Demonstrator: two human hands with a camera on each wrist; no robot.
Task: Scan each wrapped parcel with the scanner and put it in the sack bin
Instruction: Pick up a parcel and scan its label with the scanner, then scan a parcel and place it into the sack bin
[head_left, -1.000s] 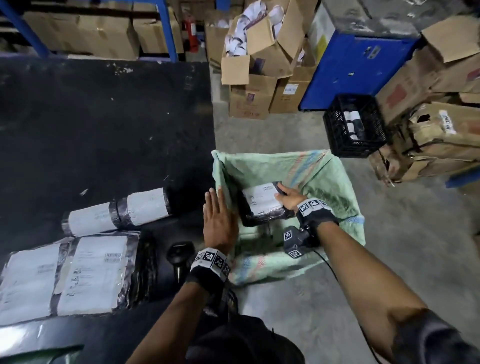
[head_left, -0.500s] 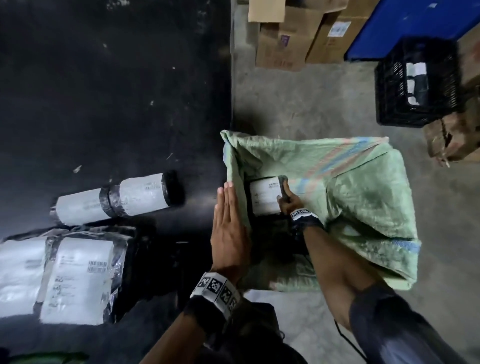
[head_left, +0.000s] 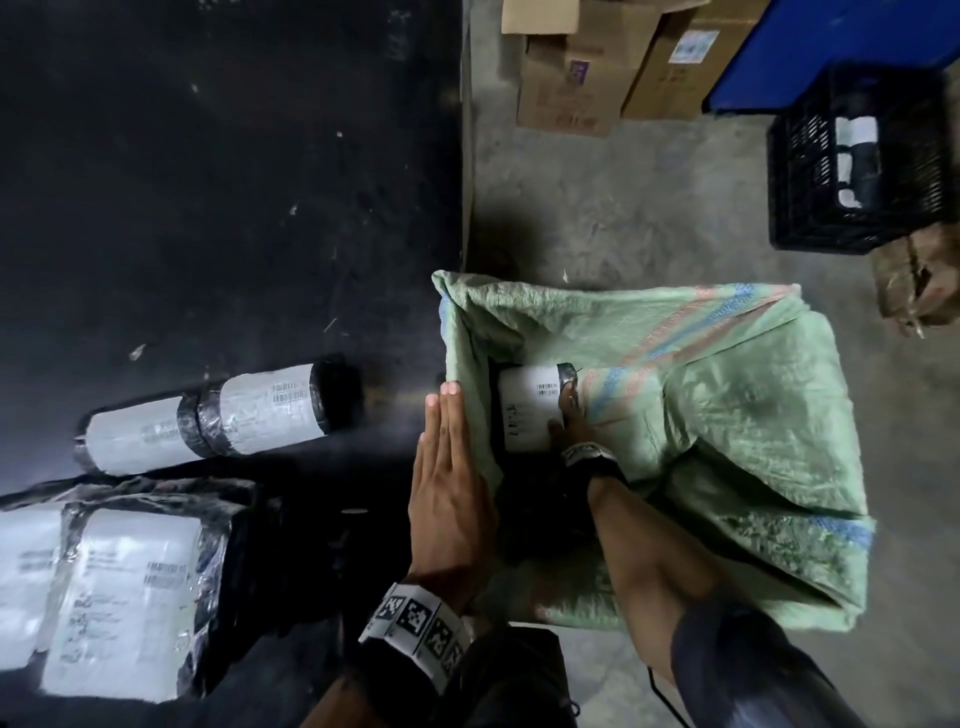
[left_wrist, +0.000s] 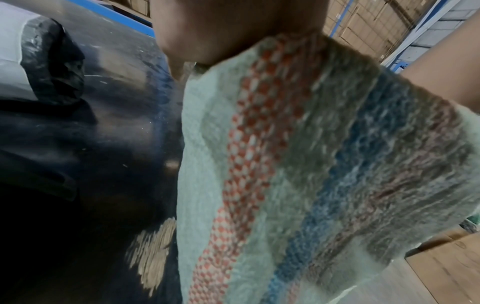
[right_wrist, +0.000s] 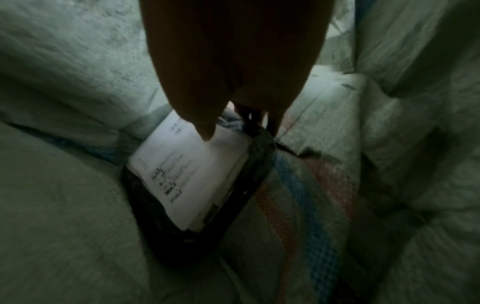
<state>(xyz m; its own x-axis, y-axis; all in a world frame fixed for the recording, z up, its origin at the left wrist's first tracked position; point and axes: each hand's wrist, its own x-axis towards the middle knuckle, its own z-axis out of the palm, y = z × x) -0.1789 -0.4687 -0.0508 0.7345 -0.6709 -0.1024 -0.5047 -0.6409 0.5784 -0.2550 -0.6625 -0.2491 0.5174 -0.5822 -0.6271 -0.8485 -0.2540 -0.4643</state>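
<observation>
A green woven sack stands open on the floor against the black table's edge. Inside it my right hand holds a black-wrapped parcel with a white label. In the right wrist view the thumb lies on the label and the fingers reach behind the parcel. My left hand lies flat with straight fingers along the sack's left rim. A rolled parcel and flat labelled parcels lie on the table. I cannot make out the scanner in the dark.
The black table fills the left side. On the concrete floor behind the sack stand cardboard boxes, a blue cabinet and a black crate holding parcels. A torn box sits at the right edge.
My right hand has carried the parcel lower into the sack. My left hand has stayed flat at the sack's left rim. The head view has tilted down.
</observation>
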